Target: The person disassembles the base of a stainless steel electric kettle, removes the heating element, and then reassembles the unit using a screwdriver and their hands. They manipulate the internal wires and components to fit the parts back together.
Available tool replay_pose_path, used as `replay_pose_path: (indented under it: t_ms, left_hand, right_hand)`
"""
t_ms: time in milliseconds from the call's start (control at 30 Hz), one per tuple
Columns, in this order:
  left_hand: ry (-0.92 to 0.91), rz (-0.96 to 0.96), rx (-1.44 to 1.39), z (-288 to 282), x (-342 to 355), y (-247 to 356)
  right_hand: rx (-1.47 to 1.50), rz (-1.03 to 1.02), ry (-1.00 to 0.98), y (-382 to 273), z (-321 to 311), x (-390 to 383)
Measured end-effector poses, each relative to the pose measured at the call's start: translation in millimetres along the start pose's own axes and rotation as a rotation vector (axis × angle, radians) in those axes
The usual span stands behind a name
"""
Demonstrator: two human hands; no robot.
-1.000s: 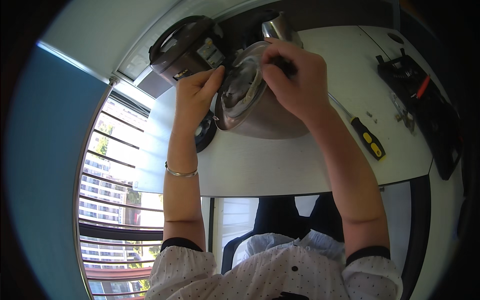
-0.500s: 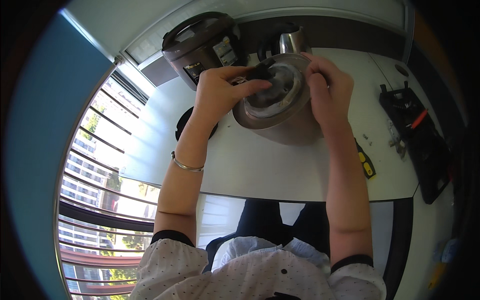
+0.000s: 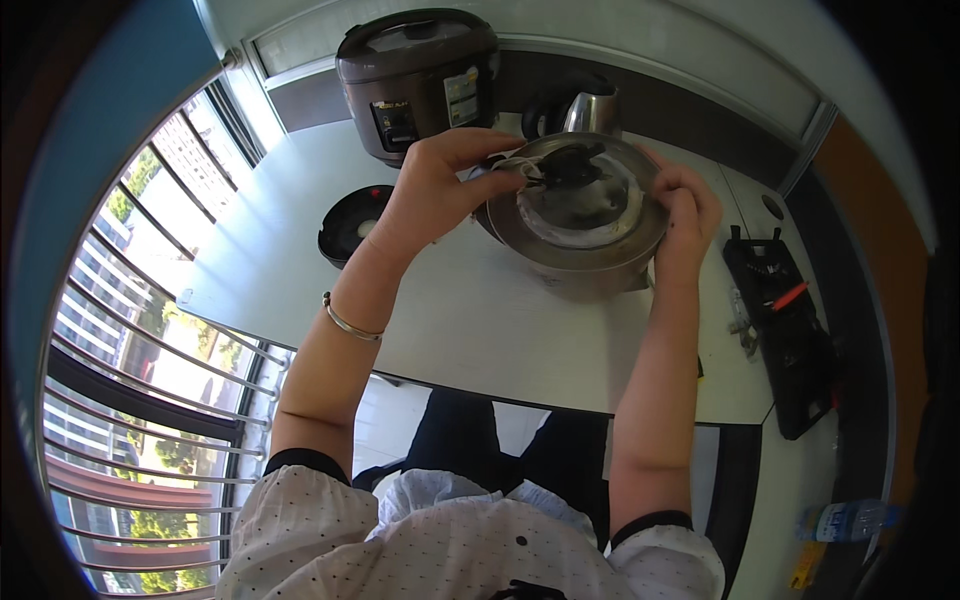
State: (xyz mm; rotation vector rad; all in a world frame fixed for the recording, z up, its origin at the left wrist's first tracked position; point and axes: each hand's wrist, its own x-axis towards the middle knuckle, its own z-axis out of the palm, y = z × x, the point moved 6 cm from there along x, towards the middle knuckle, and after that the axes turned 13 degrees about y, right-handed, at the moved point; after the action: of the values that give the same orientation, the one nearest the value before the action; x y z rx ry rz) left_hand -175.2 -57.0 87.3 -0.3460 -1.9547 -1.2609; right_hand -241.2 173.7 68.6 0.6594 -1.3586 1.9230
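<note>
A round steel vessel [image 3: 590, 275], like an upturned kettle body, is tilted above the table with its recessed underside toward me. A whitish ring runs round that underside. Across it lies a black part [image 3: 572, 163] with thin wires. My left hand [image 3: 455, 180] pinches at this black part's wired end, thumb and forefinger close together at the vessel's left edge. On the opposite side my right hand [image 3: 688, 205] grips the steel rim, its fingers curled over. A shallow black dish-like cover [image 3: 340, 228] lies on the table to the left of my left forearm.
A brown rice cooker [image 3: 415, 85] stands at the back left, with a steel kettle [image 3: 595, 108] behind the vessel. On the right lies an open black tool case [image 3: 790, 340] with a red-handled tool [image 3: 790, 296]. A plastic bottle [image 3: 850, 521] is at lower right.
The view has shifted. The vessel's underside now faces me more fully, and the black part lies further across it. Both hands keep their hold; my right forearm now hides most of the yellow-and-black tool.
</note>
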Motion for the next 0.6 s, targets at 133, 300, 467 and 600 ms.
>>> replay_pose_path:
  t_ms: [133, 300, 467, 600]
  left_hand:
    - [0.000, -0.124, -0.040, -10, 0, -6]
    - [-0.010, 0.063, 0.263, -11, 1, 12]
    - [-0.042, 0.281, 0.157, -1, -3, 13]
    - [-0.066, 0.382, 0.111, 11, 2, 7]
  right_hand:
    - [-0.001, 0.082, -0.034, 2, 0, 1]
    - [-0.025, 0.092, -0.080, 9, -4, 2]
    - [-0.051, 0.095, -0.068, 9, -3, 3]
    - [-0.019, 0.089, -0.078, 10, -2, 3]
